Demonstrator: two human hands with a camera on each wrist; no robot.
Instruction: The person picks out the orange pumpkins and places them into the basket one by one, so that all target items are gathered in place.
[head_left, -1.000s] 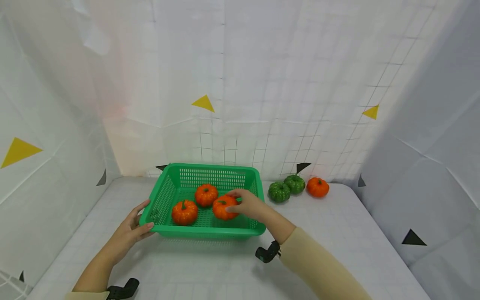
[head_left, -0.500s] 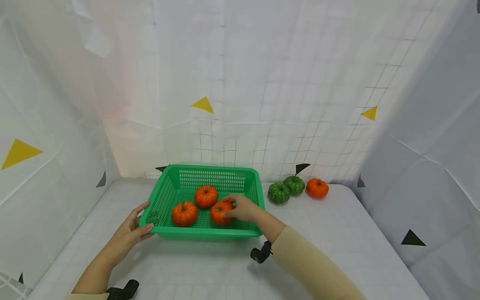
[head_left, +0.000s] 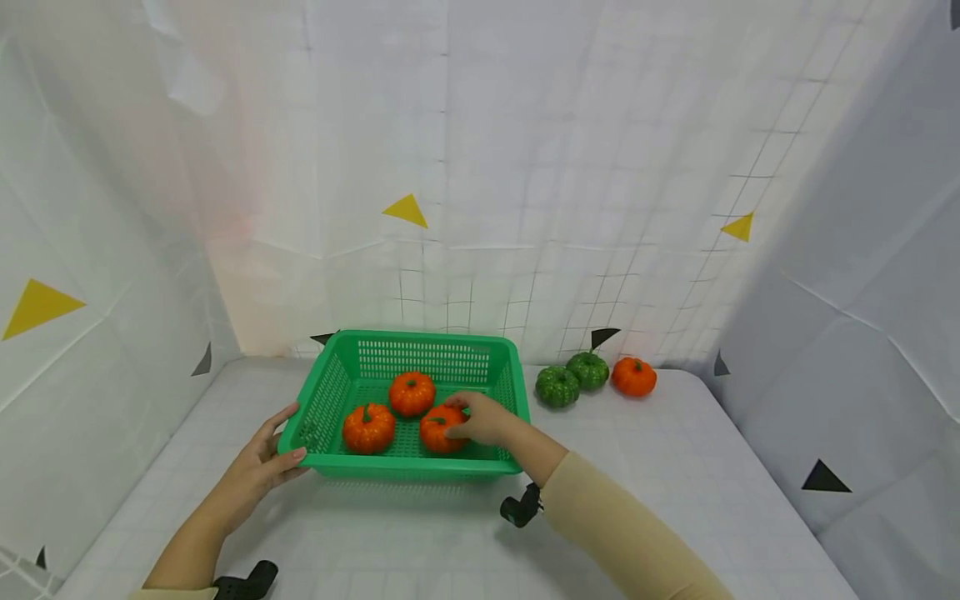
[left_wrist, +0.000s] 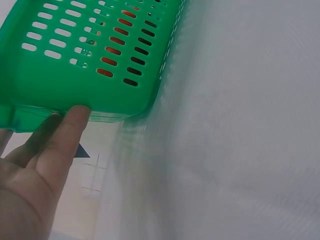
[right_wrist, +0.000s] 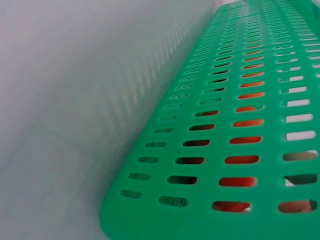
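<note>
A green plastic basket (head_left: pixel 405 467) with slotted walls stands on the white table, holding three small orange pumpkins. My right hand (head_left: pixel 486 419) reaches over its right side and grips the nearest-right pumpkin (head_left: pixel 435 433) between thumb and fingers, low in the basket. Left of that one sits another pumpkin (head_left: pixel 368 429), and a third pumpkin (head_left: pixel 412 394) lies behind them. At the basket's left end, my left hand (head_left: pixel 255 473) touches the rim with extended fingers. The left wrist view shows a straight finger (left_wrist: pixel 70 127) against the outer wall. Slotted wall hides my right fingers in the right wrist view.
To the basket's right, two green pumpkins (head_left: pixel 558 387) sit side by side, with one more orange pumpkin (head_left: pixel 634 377) beyond them. White sheeting (head_left: pixel 480 167) with yellow and black triangles rises behind the table (head_left: pixel 660 467) and along both sides.
My right hand has moved down and slightly left with the orange pumpkin, setting it lower in the basket. The left hand stays at the rim.
</note>
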